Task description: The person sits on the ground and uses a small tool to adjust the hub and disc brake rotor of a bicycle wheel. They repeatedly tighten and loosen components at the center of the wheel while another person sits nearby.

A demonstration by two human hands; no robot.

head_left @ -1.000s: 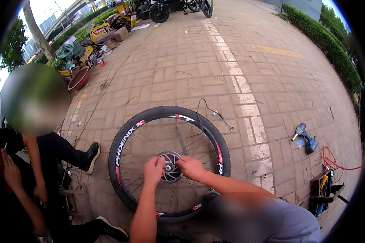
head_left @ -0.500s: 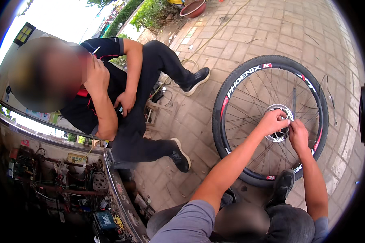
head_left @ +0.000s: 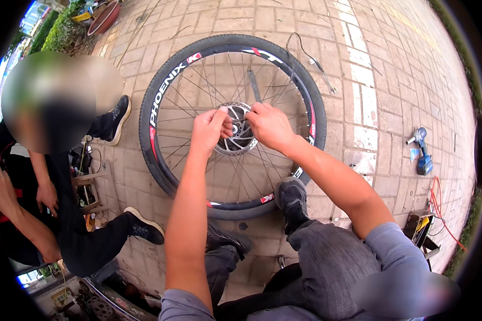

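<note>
A bicycle wheel [head_left: 146,128] with a black knobbly tyre and thin dark spokes lies flat on the paving in front of me. At its hub is a silver, slotted brake disc [head_left: 233,145]. My left hand [head_left: 211,128] is over the left side of the disc, thumb and fingers pinched together. Across the disc, my right hand [head_left: 268,125] is closed too, its fingertips pinched at the right edge. Whatever either pinch holds is too small to make out. A flat grey strip [head_left: 253,85] lies among the spokes just beyond my right hand.
Beyond the wheel's right side lies a dark cable [head_left: 317,63]. A blue cordless power tool [head_left: 424,155] rests farther right, above a red hose [head_left: 438,195] and a dark toolbox [head_left: 416,227]. Another person's shoe [head_left: 144,227] is at the left, near a wooden stool [head_left: 93,187].
My view has swung right, so the wheel appears farther left and the power tool has come into sight. My hands, close together before, are now slightly apart over the disc.
</note>
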